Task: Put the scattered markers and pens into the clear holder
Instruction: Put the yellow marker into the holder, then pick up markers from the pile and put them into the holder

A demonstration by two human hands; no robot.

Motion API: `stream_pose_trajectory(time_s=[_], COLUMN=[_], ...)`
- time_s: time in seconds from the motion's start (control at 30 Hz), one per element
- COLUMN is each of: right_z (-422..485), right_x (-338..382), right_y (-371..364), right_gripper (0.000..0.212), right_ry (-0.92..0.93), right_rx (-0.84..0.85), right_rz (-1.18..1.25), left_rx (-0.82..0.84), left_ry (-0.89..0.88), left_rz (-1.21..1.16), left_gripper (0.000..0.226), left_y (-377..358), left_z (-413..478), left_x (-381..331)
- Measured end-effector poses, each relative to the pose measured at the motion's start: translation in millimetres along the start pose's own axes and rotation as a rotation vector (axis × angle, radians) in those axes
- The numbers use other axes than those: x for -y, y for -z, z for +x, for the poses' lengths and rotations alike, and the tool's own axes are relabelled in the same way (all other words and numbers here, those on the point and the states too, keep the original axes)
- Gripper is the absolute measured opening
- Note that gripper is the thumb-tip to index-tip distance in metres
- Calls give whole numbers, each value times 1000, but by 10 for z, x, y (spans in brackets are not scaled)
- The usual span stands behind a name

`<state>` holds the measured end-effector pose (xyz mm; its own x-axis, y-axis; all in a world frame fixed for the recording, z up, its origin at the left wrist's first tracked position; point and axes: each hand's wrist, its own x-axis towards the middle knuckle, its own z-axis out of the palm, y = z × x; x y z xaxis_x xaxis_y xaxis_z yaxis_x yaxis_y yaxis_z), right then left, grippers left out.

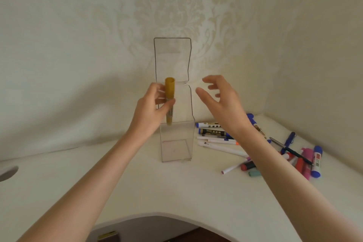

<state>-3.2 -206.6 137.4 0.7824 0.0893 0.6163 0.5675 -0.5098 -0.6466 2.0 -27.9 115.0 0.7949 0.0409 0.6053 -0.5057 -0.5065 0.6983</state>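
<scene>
The left hand (151,108) holds a yellow marker (170,92) upright, pinched between thumb and fingers around its middle, the wide cap end on top. The marker's lower end reaches about the level of the front rim of the clear holder (172,55); whether the tip is already inside the rim I cannot tell. The holder stands upright on the white table (176,192), its tall back panel against the patterned wall (78,25). The right hand (220,104) hangs in the air just beside the holder's right edge, fingers spread wide and slightly bent, holding nothing. To the right of the holder, the other markers and pens (216,139) lie scattered flat on the table, partly hidden under the right forearm: white barrels with blue caps nearest the holder, then red, pink and blue ones farther right, some crossing each other. A small teal cap (254,173) lies at the near edge of that pile
</scene>
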Motion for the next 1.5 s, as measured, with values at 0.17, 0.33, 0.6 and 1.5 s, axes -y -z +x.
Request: stream_pose_trajectory(time_s=[0.17,0.33,0.6,1.5], right_z=[-337,-615,-966,-1322], right_x=[-532,-1054,-1406,-1383], right_y=[177,578,929,1140], right_gripper=[31,31,26,47], right_ry=[-156,-332,-441,-945], right_rx=[47,128,237,173], right_rz=[-118,-366,-495,-549], left_rx=[-83,-121,-46,672], left_ry=[-75,65,-364,87], left_rz=[402,552,520,379], left_gripper=[28,32,23,19], left_y=[-62,-70,-451,-2432], left_z=[-157,-317,-774,-474], left_x=[262,323,-27,-307])
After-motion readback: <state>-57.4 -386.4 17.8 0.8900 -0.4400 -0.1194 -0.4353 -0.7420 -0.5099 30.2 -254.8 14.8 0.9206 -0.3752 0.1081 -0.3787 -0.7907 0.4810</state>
